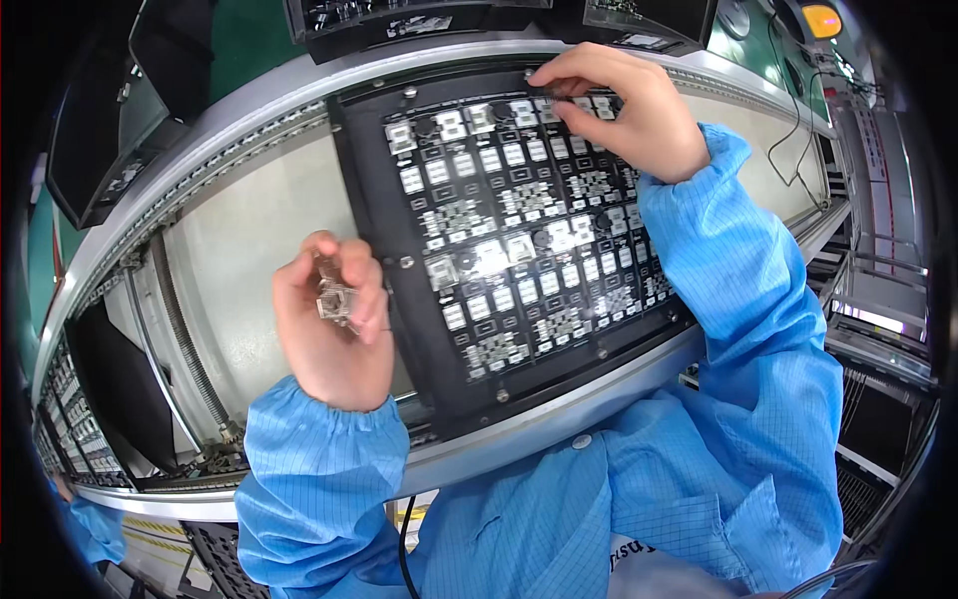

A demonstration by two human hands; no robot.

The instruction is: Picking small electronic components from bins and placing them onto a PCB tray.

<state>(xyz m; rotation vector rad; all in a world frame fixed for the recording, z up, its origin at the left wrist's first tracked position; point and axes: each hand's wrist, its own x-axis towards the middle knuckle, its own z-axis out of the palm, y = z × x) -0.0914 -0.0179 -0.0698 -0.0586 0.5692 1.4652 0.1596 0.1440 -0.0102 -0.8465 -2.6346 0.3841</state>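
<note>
A black carrier frame holds a dark panel of circuit boards set with rows of white square parts. My right hand reaches over its far edge, thumb and fingertips drawn in a pinch close to the top row. Whatever lies between those fingertips is too small to make out. Left of the carrier, my left hand is turned palm up with its fingers curled in. Several small clear and silvery square parts rest in that grip; their exact kind is not plain.
The carrier sits on a conveyor with a metal rail along its far side. Black bins with small parts stand beyond it. At the far left lies another populated panel, with a person's blue sleeve nearby. A yellow-and-black device stands far right.
</note>
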